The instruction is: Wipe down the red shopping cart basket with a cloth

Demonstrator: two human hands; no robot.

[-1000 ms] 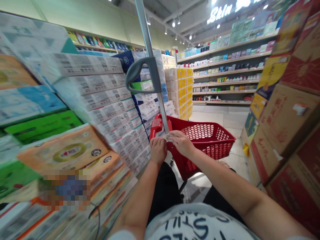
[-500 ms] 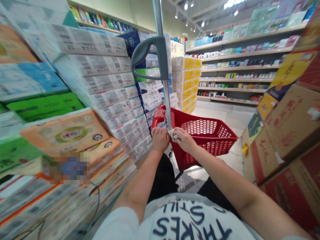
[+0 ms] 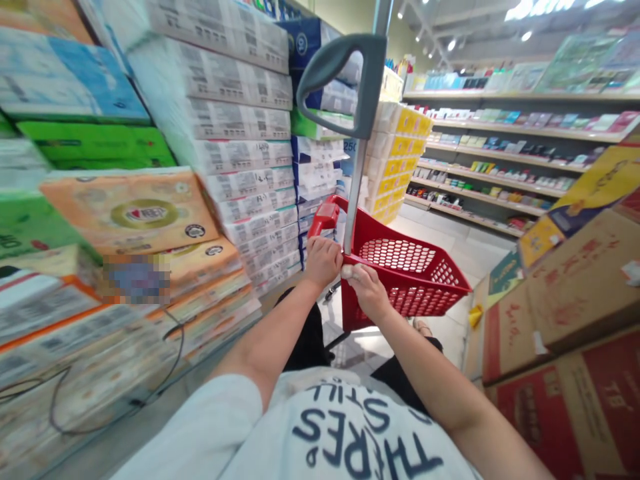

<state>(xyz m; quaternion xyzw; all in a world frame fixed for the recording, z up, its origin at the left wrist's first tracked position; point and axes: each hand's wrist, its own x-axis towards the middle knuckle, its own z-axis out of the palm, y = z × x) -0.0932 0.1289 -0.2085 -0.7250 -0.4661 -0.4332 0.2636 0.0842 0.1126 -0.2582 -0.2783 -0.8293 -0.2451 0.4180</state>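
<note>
A red shopping basket (image 3: 400,273) with perforated sides stands in front of me, with a metal pole rising at its near end to a grey loop handle (image 3: 367,87). My left hand (image 3: 323,260) is closed around the basket's near rim, just left of the pole. Beside it, my right hand (image 3: 369,290) presses with bent fingers against the outside of the same rim. A small whitish crumpled cloth (image 3: 349,271) shows at its fingertips, mostly covered. Left of the pole, the basket's red folding handle (image 3: 325,219) sticks up.
Stacked tissue packs (image 3: 240,120) rise on the left, with orange packs (image 3: 145,207) nearer me. A black cable (image 3: 175,340) hangs by them. Cardboard cartons (image 3: 570,293) stand on the right. Stocked shelves (image 3: 505,127) line the back, beyond the tiled floor (image 3: 445,233).
My right hand has shifted slightly down along the rim, and the cloth shows less between my hands. My left hand stays on the basket. The view has tilted downward and turned left.
</note>
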